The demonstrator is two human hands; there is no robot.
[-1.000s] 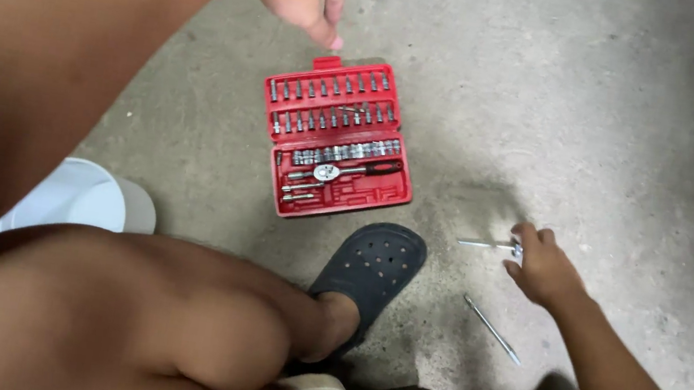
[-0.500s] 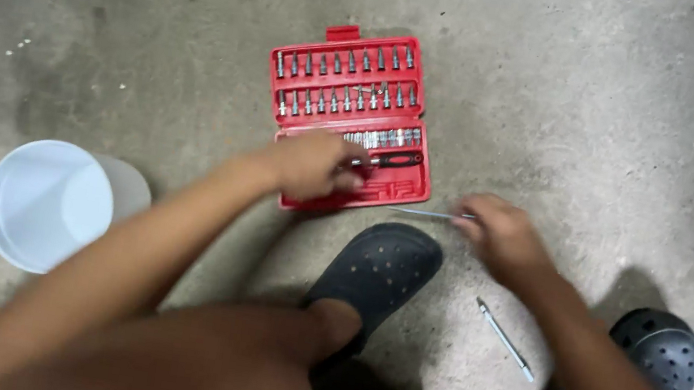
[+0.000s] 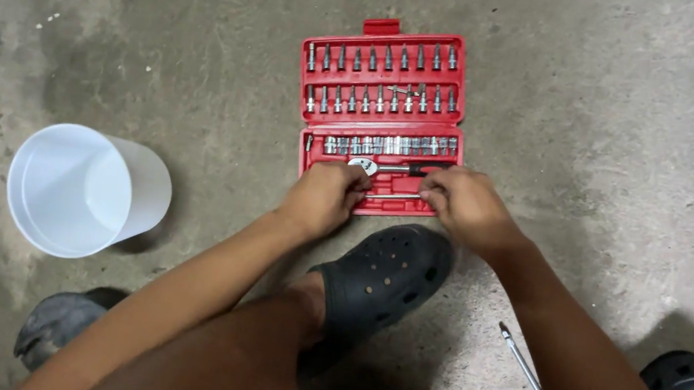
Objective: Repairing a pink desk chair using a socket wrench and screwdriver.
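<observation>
left hand (image 3: 324, 196) curled on thin metal rod (image 3: 392, 196) | right hand (image 3: 465, 204) pinching rod's other end | near edge of red socket case (image 3: 380, 109) | concrete floor (image 3: 646, 128)

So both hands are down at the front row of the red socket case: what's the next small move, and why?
Probably press the thin metal bar down into its slot. The left hand and right hand pinch its two ends, and it lies along the front row of the open red case, just below the ratchet handle. Whether it is already seated cannot be told.
</observation>
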